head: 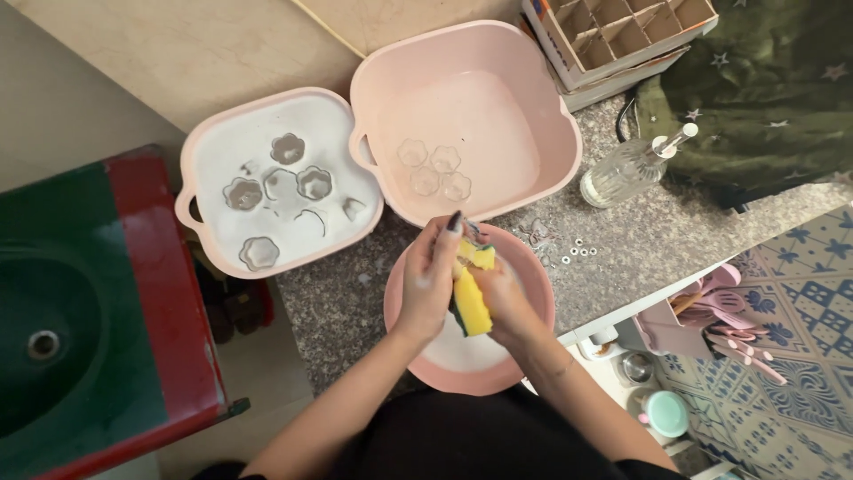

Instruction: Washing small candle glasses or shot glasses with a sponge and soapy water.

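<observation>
Both hands are meeting over a round pink bowl (524, 267) that is sitting on the speckled granite counter (613, 244), close to the person's body. The right hand (508, 298) is gripping a yellow sponge with a green scouring side (471, 302), its fingers wrapped around it. The left hand (431, 276) is closing around something small pressed against the top of the sponge; the item itself is too hidden to name, though a bit of clear glass seems to be showing between the fingertips.

Just beyond the bowl, 2 square pink basins are sitting side by side and touching. The left basin (200, 156) is holding foamy white water with 5 flower-shaped glass cups (314, 182) lying in it. The right basin (551, 116) is holding clear water with 4 flower-shaped glass pieces (434, 169) clustered near its front left.

To the right of the basins, a clear glass bottle with a pump top (626, 171) is lying tilted on the counter, and several small white rings (577, 251) are scattered near the bowl. A cardboard divider box (622, 31) is standing at the far edge. At the far left, a green sink with a red rim (80, 302) is showing, and at the lower right a holder of pink utensils (711, 320) is resting below the counter.
</observation>
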